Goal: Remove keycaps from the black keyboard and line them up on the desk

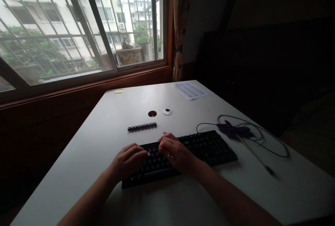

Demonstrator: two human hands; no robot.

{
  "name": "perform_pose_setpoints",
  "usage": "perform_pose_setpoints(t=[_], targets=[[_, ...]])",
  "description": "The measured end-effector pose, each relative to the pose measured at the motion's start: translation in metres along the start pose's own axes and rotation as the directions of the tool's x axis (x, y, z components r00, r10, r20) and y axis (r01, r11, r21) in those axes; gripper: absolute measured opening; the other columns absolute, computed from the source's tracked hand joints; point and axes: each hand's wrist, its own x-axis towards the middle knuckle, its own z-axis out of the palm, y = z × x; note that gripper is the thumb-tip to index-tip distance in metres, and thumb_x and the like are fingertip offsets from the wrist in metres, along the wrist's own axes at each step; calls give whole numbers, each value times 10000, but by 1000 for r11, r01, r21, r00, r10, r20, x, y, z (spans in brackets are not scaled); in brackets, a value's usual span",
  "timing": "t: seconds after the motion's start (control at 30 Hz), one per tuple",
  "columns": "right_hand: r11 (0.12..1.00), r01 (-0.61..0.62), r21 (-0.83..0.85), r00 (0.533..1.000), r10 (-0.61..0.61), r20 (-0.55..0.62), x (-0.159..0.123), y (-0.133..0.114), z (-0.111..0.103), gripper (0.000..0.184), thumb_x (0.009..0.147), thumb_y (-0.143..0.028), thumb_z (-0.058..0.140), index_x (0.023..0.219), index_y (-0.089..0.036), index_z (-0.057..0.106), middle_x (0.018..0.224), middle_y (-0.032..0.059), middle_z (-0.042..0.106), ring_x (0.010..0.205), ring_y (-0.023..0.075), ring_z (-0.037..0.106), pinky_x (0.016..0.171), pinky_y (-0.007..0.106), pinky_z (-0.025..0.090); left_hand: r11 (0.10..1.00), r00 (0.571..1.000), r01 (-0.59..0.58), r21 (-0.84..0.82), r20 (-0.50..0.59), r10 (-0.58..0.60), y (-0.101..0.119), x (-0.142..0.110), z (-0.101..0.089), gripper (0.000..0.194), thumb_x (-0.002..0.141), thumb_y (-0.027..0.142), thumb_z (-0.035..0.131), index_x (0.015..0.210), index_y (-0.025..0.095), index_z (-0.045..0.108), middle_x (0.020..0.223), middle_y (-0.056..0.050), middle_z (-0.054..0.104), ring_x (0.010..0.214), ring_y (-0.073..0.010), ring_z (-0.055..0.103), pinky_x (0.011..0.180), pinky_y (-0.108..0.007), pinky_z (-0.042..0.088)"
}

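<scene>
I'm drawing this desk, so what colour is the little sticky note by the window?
The sticky note is yellow, in the head view.

Counter [91, 149], white, bearing: keyboard [209, 147], black, lying angled; row of keycaps [142, 126], standing beyond it; round cap [167, 112], resting beside a hole; printed sheets [191, 90]; yellow note [118, 91]; purple cloth [232, 130]; brush [255, 154]; cable [274, 156], looping.

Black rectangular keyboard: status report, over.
Bare left hand, bare right hand at keyboard, left half. Hands hide part of it. Row of black keycaps beyond, clear of both.
</scene>
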Motion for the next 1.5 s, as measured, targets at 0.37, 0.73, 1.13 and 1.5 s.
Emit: perform_pose_setpoints(t=[0.37,0.73,1.13,1.5], targets=[[1000,8,-18,997,-6,77,0,-1,11,209,993,-235,431,1056,-173,621,873,61,599,847,181,495,771,316,434,996,996,-69,65,55,66,6,3,-3,254,874,128,610,1122,182,609,869,-69,682,717,-156,593,630,-296,521],[999,11,31,999,-12,49,-3,6,19,219,891,-345,637,1045,-190,655,821,34,571,801,166,519,729,288,442,990,994,-98,97,62,92,7,6,-3,226,887,179,609,1113,183,617,842,-66,685,693,-153,602,613,-281,516],[1000,-22,21,1000,22,-17,-4,2,17,217,879,-350,649,1030,-195,669,776,23,570,708,148,520,678,282,444,1000,1000,5,12,-20,-4,6,5,3,220,860,138,630,1072,194,625,834,-53,683,697,-145,601,609,-264,509],[999,29,-21,989,-32,-146,-3,4,18,226,887,-348,644,1065,-217,689,660,5,572,650,153,511,657,293,429,953,976,209,-220,-16,-218,8,11,4,130,854,141,656,974,182,682,802,-63,659,715,-152,605,634,-261,502]])
